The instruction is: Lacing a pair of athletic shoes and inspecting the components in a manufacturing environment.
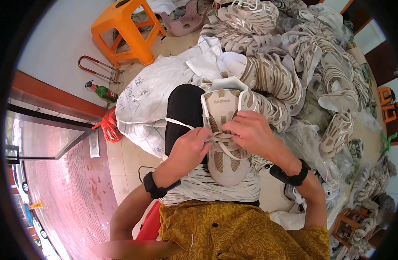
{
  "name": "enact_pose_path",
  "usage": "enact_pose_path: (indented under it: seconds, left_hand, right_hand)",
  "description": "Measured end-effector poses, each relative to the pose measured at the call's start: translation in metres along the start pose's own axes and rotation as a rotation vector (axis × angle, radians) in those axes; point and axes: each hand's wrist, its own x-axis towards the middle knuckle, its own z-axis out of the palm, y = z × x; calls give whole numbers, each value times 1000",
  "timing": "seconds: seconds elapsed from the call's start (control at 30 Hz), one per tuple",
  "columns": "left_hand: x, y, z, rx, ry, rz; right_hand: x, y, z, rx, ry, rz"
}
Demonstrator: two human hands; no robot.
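i see the beige shoe resting toe-down on a bundle of white laces in the lap. my left hand is pinched shut on a flat white lace; my right hand is closed on the lacing at the tongue. a pile of shoe uppers crowds the right edge, a white sack the left; open floor lies around the orange stool.

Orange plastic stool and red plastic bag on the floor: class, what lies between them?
In the head view, between the orange plastic stool and the red plastic bag lie a bent metal handle and a green bottle lying on its side.
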Motion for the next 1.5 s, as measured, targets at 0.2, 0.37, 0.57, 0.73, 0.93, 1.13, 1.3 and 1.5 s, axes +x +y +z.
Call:
enact_pose_path:
  seconds: [0.2,0.37,0.57,0.73,0.93,1.13,1.3,1.5]
  left_hand:
    - [2,-9,-19,284,-32,199]
    - [7,-6,-20,253,-46,74]
    - [3,-1,-16,-328,-54,-144]
    - [5,2,-5,-116,-21,30]
    - [12,2,-9,114,-51,154]
    - [18,-5,-11,127,-54,216]
    - [11,-1,-23,89,-53,-102]
    - [4,-31,-45,90,-39,-106]
  right_hand:
    - [7,-4,-15,631,-157,434]
    - [16,10,-12,1064,-186,628]
    - [14,12,-18,319,-180,91]
    - [11,6,-12,-140,-154,-112]
    - [12,7,-6,243,-165,104]
    - [16,18,-7,907,-215,666]
    - [14,25,-10,993,-183,777]
    - [0,29,-18,1219,-30,707]
